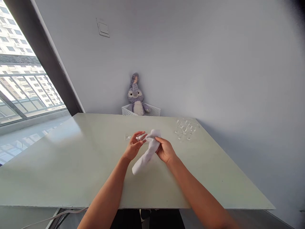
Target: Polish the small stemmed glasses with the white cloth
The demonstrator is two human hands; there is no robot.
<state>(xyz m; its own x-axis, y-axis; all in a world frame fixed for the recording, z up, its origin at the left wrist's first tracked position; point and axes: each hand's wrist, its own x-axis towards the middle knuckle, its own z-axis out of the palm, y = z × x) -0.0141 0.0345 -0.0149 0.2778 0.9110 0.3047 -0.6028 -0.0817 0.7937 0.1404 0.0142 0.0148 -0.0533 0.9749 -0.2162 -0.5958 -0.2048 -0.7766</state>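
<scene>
A white cloth (150,152) hangs bunched over the middle of the table, its lower end drooping toward the front left. My right hand (164,149) grips it with the thumb on top. Left of the cloth, my left hand (135,144) has its fingers curved around a small clear glass (138,138), whose right end is at the cloth. Another clear glass piece (128,137) shows just beyond my left hand; whether it belongs to the same glass I cannot tell.
Several clear glasses (186,128) stand at the back right of the pale green table (95,178). Behind the far edge, a purple plush toy (137,98) sits in a white basket (154,110). A cable (69,211) runs below the front left edge.
</scene>
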